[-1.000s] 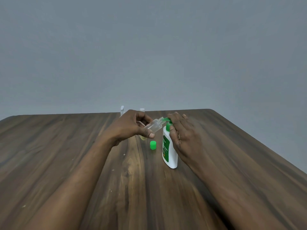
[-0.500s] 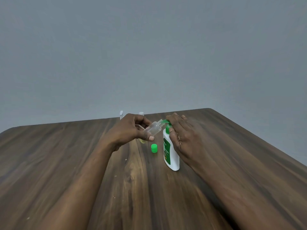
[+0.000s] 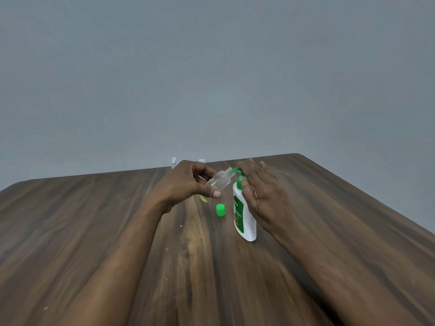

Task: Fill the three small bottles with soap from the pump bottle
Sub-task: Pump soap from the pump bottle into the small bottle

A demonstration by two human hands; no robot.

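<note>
Left of the white pump bottle (image 3: 244, 220), the left hand (image 3: 188, 182) pinches a tilted, clear small bottle (image 3: 219, 182), its mouth at the green spout (image 3: 234, 170). A green cap (image 3: 220, 210) lies just left of the pump bottle. The right hand (image 3: 261, 191) presses the pump head with straight fingers (image 3: 249, 169).

Wood table (image 3: 94, 220) w/ pump bottle (image 3: 246, 222), green cap (image 3: 220, 210).

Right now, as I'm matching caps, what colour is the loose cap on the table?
The loose cap is bright green; head view shows it.
</note>
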